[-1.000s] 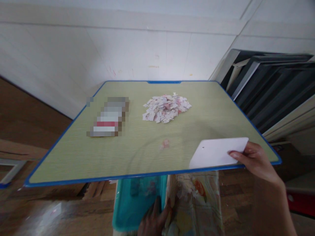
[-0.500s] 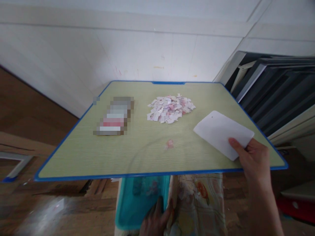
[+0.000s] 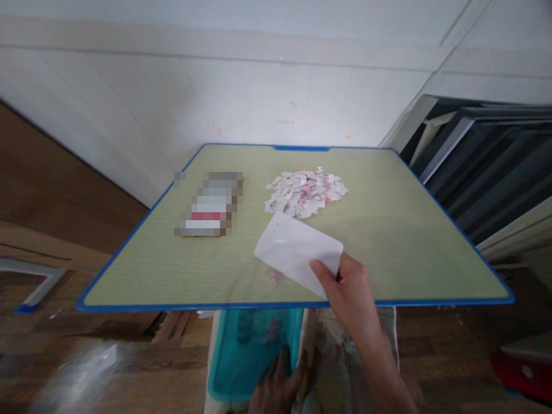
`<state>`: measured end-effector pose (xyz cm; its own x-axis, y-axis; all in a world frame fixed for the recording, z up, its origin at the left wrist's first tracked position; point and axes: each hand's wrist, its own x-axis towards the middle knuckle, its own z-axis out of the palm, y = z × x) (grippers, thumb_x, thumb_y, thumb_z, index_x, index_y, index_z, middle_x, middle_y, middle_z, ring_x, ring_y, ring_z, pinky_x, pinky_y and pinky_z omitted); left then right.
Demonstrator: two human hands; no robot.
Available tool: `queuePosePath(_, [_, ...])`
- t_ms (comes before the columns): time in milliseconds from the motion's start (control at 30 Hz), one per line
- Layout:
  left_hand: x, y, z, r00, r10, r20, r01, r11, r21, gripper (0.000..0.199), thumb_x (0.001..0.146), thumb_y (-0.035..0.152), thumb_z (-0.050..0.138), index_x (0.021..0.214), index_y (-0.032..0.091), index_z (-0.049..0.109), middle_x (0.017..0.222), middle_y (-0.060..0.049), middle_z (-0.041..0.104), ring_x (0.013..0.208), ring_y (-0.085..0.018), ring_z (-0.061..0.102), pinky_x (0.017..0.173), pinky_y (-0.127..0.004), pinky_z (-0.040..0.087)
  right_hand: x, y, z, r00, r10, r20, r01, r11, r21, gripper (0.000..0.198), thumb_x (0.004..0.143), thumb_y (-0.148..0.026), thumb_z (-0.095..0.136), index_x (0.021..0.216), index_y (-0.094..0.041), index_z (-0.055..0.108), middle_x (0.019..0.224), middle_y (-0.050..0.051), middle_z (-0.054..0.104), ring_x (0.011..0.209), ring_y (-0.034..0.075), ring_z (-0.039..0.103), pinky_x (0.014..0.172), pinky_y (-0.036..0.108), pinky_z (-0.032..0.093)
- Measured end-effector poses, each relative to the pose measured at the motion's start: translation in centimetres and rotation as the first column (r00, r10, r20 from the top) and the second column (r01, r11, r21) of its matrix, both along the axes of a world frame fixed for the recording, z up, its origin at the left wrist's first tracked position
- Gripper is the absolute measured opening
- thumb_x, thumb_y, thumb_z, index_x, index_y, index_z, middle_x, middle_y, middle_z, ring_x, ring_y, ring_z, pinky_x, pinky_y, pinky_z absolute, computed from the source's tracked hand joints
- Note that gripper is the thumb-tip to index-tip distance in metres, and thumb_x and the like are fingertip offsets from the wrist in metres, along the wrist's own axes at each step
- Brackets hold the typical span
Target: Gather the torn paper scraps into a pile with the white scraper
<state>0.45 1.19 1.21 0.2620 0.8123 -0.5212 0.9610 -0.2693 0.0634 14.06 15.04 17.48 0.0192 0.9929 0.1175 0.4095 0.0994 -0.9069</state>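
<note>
Head view: our right fingers (image 3: 322, 275) pinch a flat white card (image 3: 293, 247), sweeping step probably; keep low next. Left fingers (image 3: 282, 363) unclear.

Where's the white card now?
In the head view, the card is in the right hand, over the near half of the table, in front of the paper pile.

Right hand (image 3: 350, 287) has a white card (image 3: 293, 247) pinched over the green table (image 3: 414, 241), paper scraps (image 3: 308, 192) at the card's 12 o'clock, some pixelated thing (image 3: 211, 208) at 10. Left hand (image 3: 275, 384)'s down around 6, by a teal bin (image 3: 230, 376).
</note>
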Motion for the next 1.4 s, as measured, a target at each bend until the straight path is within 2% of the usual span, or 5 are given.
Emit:
queuePosePath(367, [0.2,-0.8,-1.0,0.999,-0.021,-0.025,0.025,0.985,0.168,0.072,0.068,0.011,0.051,0.127,0.039,0.021,0.125,-0.01,0.047,0.099,-0.023,0.053,0.076,-0.031,0.046,-0.9,0.7,0.2,0.977,0.212,0.016,-0.211,0.975,-0.066,0.022,0.076,-0.04,0.05,0.082,-0.02,0.056,0.076,0.004,0.063,0.066,0.018,0.055,0.054,0.027,0.04])
queuePosePath(600, [0.0,-0.6,-0.8,1.0,-0.009,0.027,0.007,0.998,0.067,0.073,0.067,0.012,0.051,0.128,0.037,0.019,0.128,-0.013,0.043,0.1,-0.025,0.053,0.078,-0.034,0.046,-1.1,0.8,0.5,0.962,0.271,0.036,-0.267,0.96,-0.082,0.022,0.077,-0.038,0.05,0.088,-0.02,0.056,0.083,0.004,0.063,0.072,0.018,0.055,0.061,0.028,0.041])
queuePosePath(867, [-0.5,-0.9,-1.8,0.999,-0.01,0.051,0.005,0.994,0.105,0.067,0.071,0.024,0.055,0.127,0.037,0.02,0.127,-0.013,0.044,0.102,-0.026,0.051,0.078,-0.032,0.046,-1.1,0.6,0.3,0.953,0.296,0.07,-0.29,0.953,-0.085,0.02,0.078,-0.033,0.049,0.09,-0.018,0.056,0.079,0.003,0.063,0.069,0.016,0.055,0.058,0.025,0.039])
queuePosePath(1000, [-0.4,-0.8,-1.3,1.0,-0.015,-0.006,0.016,0.991,0.136,0.068,0.07,0.015,0.053,0.126,0.04,0.022,0.126,-0.011,0.046,0.102,-0.022,0.051,0.079,-0.03,0.045,-1.0,0.5,0.4,0.943,0.326,0.068,-0.323,0.945,-0.061,0.018,0.078,-0.033,0.051,0.084,-0.018,0.056,0.071,0.001,0.062,0.061,0.013,0.053,0.053,0.022,0.036])
queuePosePath(1400, [-0.8,-0.8,-1.5,0.996,-0.02,0.086,0.01,0.993,0.117,0.062,0.073,0.025,0.052,0.127,0.037,0.024,0.126,-0.014,0.045,0.101,-0.024,0.052,0.076,-0.031,0.046,-0.5,0.2,0.1,0.911,0.347,-0.222,-0.356,0.934,0.0,0.017,0.077,-0.029,0.054,0.089,-0.019,0.059,0.079,-0.002,0.063,0.069,0.01,0.055,0.06,0.018,0.042])
